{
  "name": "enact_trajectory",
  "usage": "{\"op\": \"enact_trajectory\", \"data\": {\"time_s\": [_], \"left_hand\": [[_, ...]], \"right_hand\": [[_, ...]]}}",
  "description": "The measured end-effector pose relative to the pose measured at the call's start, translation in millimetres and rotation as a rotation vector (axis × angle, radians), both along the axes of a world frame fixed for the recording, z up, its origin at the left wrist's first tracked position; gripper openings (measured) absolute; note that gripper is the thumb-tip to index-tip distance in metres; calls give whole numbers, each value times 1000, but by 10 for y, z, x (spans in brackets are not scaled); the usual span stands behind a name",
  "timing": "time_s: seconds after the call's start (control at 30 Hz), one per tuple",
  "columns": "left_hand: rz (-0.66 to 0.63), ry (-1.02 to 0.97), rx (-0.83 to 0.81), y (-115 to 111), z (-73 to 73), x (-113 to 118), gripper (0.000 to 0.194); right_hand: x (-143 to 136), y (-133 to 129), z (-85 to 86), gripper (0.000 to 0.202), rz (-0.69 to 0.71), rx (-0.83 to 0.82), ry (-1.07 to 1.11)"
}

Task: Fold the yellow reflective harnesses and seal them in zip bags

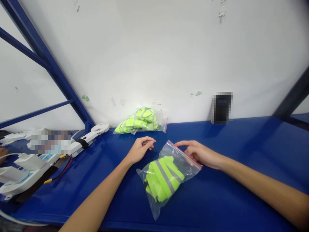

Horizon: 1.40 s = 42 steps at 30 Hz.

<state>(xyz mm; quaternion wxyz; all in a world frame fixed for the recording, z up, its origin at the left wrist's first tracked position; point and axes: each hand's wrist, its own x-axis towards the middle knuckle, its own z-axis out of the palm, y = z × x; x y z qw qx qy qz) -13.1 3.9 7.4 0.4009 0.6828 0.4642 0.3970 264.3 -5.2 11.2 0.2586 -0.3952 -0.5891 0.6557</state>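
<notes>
A clear zip-lock bag (190, 170) with a red strip along its mouth lies tilted on the blue table in front of me. Inside it is a folded fluorescent yellow-green reflective vest (164, 178) with grey bands. At the bag's mouth, my right hand (196, 152) has its index finger stretched along the zip edge and its other fingers curled against the strip, partly behind the plastic. My left hand (143, 149) rests left of the bag, apart from it, with its fingers curled together and nothing visible in them.
Several similar bagged vests (142, 120) are piled against the white wall. A white handheld fan (100, 128), a power strip (31, 174) and cables lie at the left. A dark, pixelated object (221, 108) leans on the wall. Blue frame posts (58, 77) flank the table (229, 199).
</notes>
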Motion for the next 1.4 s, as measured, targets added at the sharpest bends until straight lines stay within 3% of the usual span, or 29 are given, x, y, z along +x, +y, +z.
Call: {"op": "enact_trajectory", "data": {"time_s": [0.1,0.27,0.43,0.93,1.13,1.4], "left_hand": [[-4,7,0,2,-3,-2,28],[-6,4,-4,2,0,3,28],[-13,7,4,3,-10,4,28],[-26,40,18,-26,11,18,30],[-24,58,20,-34,25,33,30],[-27,53,18,-48,35,61,30]], "right_hand": [[19,36,-9,19,86,-49,29],[73,85,-17,12,147,-115,165],[139,141,-6,11,290,-153,160],[131,76,71,23,411,-11,97],[137,46,117,23,408,40,19],[164,54,56,18,402,-49,86]]}}
